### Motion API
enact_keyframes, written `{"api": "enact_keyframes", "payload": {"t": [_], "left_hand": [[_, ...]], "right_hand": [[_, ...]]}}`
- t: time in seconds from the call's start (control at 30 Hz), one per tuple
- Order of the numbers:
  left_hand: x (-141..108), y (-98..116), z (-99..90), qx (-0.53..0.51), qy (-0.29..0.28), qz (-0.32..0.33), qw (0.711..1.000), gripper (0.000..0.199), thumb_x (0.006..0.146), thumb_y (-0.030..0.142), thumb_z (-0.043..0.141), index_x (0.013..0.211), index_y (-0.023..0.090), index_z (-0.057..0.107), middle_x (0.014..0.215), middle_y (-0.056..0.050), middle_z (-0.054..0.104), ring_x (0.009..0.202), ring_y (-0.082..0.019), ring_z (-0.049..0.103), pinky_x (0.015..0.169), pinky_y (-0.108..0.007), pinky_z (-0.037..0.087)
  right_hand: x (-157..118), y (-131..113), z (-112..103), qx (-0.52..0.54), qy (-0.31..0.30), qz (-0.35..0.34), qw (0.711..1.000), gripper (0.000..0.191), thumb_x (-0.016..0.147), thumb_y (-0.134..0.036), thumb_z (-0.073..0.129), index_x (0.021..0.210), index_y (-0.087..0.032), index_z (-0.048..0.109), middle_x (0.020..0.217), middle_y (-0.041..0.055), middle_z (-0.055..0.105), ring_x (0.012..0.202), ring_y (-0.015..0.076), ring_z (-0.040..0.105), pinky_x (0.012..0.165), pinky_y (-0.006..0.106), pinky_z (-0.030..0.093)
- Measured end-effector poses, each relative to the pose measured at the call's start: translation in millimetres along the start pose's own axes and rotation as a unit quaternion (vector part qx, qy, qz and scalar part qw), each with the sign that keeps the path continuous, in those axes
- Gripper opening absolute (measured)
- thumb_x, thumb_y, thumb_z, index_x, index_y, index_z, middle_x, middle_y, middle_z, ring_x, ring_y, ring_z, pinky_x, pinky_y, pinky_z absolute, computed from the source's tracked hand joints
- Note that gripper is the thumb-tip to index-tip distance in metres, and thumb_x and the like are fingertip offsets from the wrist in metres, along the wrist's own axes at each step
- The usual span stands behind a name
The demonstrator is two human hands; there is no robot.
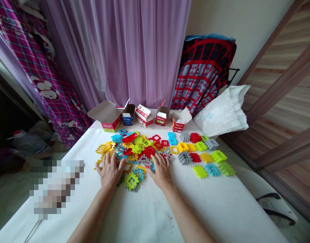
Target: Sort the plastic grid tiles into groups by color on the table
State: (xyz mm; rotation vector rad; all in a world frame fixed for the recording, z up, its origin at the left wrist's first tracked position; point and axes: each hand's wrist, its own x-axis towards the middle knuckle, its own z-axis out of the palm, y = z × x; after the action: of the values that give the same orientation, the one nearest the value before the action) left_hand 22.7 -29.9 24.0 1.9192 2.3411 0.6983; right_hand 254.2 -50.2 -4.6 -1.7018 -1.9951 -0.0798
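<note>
A loose heap of plastic interlocking pieces (136, 148) in yellow, red, blue, green and grey lies mid-table. At its left front edge my left hand (110, 170) rests palm down, fingers spread over yellow pieces. My right hand (160, 168) lies palm down at the heap's right front, its spread fingertips touching grey and blue pieces. Neither hand grips anything. Between the hands, at the front of the heap, are a green square piece (131, 181) and a blue one (139, 173). To the right, pieces sit in small stacks by colour, such as a grey stack (184, 158) and a green stack (219, 156).
Along the back edge stand a large open box (111, 118), a blue box (128, 118), a white and red box (144, 116) and two small red boxes (161, 118). A white bag (222, 111) lies at the back right. A pixelated object (57, 189) is at the left edge.
</note>
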Motion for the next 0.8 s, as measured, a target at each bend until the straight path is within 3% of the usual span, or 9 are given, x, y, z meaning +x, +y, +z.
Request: {"api": "enact_keyframes", "payload": {"t": [0.1,0.2,0.27,0.47,0.63,0.8], "left_hand": [[-11.8,0.0,-0.4,-0.019,0.027,0.047,0.998,0.060,0.093,0.057,0.037,0.142,0.023,0.049,0.155,-0.019,0.041,0.145,-0.036,0.033,0.113,-0.071,0.014],[-36.2,-7.2,1.2,-0.003,-0.003,0.201,0.980,0.071,0.086,0.063,0.049,0.147,0.028,0.043,0.158,-0.016,0.038,0.147,-0.036,0.028,0.117,-0.067,0.009],[-47.5,-10.8,5.0,0.012,-0.027,0.254,0.967,0.078,0.080,0.066,0.057,0.147,0.029,0.043,0.157,-0.016,0.038,0.147,-0.038,0.029,0.117,-0.068,0.005],[-38.8,-4.4,16.8,0.013,-0.005,0.205,0.979,0.066,0.087,0.055,0.053,0.145,0.025,0.046,0.153,-0.017,0.044,0.144,-0.035,0.036,0.117,-0.068,0.012],[-32.9,-3.5,19.0,-0.012,0.026,0.196,0.980,0.062,0.090,0.052,0.050,0.144,0.024,0.046,0.150,-0.017,0.048,0.142,-0.035,0.039,0.117,-0.067,0.016],[-33.9,-8.1,18.5,-0.027,0.027,0.205,0.978,0.050,0.092,0.048,0.047,0.135,0.025,0.056,0.145,-0.013,0.054,0.138,-0.032,0.044,0.117,-0.059,0.022]], "right_hand": [[-5.6,3.7,-0.2,0.033,0.076,-0.018,0.996,0.043,0.090,-0.038,0.061,0.128,-0.018,0.060,0.135,0.0144,0.059,0.126,0.0283,0.050,0.110,0.048,0.031],[-25.6,12.1,-7.0,0.059,0.122,-0.008,0.991,0.028,0.089,-0.030,0.060,0.114,-0.019,0.066,0.123,0.0113,0.063,0.116,0.0253,0.054,0.100,0.041,0.039],[-35.9,15.4,-12.5,0.056,0.121,0.012,0.991,0.023,0.086,-0.026,0.062,0.107,-0.021,0.068,0.117,0.0095,0.064,0.111,0.0251,0.055,0.094,0.039,0.041],[-35.2,14.1,-18.6,0.051,0.084,0.015,0.995,0.014,0.084,-0.018,0.064,0.091,-0.026,0.073,0.104,0.0056,0.067,0.098,0.0226,0.058,0.082,0.035,0.044],[-32.4,18.6,-15.4,0.141,0.161,0.000,0.977,0.021,0.095,-0.025,0.051,0.095,-0.022,0.072,0.097,0.0077,0.070,0.093,0.0199,0.063,0.085,0.034,0.049],[-30.1,27.4,-9.8,0.275,0.209,0.109,0.932,0.032,0.097,-0.037,0.043,0.094,-0.020,0.070,0.087,0.0080,0.073,0.080,0.0179,0.067,0.073,0.028,0.053]]}}
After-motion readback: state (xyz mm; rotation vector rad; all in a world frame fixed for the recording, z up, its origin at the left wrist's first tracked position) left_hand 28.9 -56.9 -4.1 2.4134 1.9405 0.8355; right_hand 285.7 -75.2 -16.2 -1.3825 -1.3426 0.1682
